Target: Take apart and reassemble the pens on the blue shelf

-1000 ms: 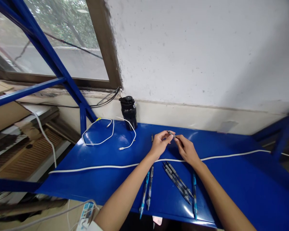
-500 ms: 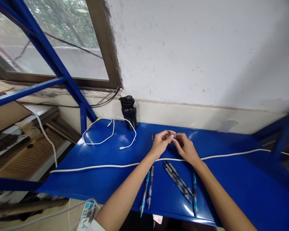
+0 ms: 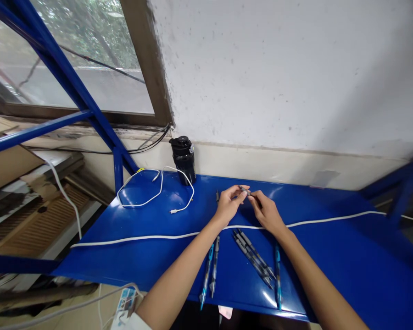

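My left hand (image 3: 229, 206) and my right hand (image 3: 266, 213) meet above the blue metal table (image 3: 330, 256), with a small grey pen part (image 3: 245, 190) pinched between their fingertips. Below my wrists lie several dark-barrelled pens (image 3: 251, 259) in a slanted bunch. To the left of the bunch are two pens, a blue one (image 3: 206, 277) and a grey one (image 3: 214, 268). A single blue pen (image 3: 278, 277) lies to its right. A small dark pen piece (image 3: 217, 197) stands out beside my left hand.
A long white cord (image 3: 151, 237) runs across the table under my wrists. A looped white charging cable (image 3: 141, 190) and a black bottle (image 3: 183, 160) stand at the back left, against the wall. Blue steel frame bars (image 3: 65, 91) rise at the left, near a window.
My fingers have shifted slightly on the small pen part, which now sits a little differently between my hands. The view has tilted slightly; the table items have not moved.
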Motion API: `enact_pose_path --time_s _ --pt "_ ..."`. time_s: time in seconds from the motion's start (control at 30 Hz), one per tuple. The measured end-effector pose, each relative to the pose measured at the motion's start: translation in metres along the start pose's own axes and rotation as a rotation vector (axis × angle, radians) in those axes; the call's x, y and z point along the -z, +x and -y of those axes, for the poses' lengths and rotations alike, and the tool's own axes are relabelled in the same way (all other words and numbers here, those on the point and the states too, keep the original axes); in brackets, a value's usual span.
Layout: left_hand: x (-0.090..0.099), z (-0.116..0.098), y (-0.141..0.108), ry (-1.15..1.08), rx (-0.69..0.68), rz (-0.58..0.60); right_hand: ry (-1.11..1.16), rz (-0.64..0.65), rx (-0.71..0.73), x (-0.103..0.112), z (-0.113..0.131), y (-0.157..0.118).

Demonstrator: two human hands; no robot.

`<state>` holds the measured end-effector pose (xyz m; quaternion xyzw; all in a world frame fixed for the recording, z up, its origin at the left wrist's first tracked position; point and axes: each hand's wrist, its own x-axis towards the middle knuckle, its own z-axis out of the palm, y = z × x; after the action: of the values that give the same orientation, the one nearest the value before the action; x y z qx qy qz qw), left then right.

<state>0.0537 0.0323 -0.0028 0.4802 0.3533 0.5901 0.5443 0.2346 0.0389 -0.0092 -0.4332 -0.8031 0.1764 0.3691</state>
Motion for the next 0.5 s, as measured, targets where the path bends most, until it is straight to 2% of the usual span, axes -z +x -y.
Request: enact_pose_path --time_s 0.1,0.3,0.5 --pt "0.0000 0.0009 0.0001 -0.003 -0.004 -0.002 -0.018 0.003 0.043 0.0008 0.0013 0.0007" --pt "-0.0009 -0.0005 0.0003 -0.055 0.018 -0.023 0.021 -0.025 -0.037 -0.0033 -0.0008 -0.0009" --pt "-0.0015 -0.0052 -0.0005 -0.008 0.005 -0.048 -0.010 0.013 0.032 -0.0004 0.0009 -0.0004"
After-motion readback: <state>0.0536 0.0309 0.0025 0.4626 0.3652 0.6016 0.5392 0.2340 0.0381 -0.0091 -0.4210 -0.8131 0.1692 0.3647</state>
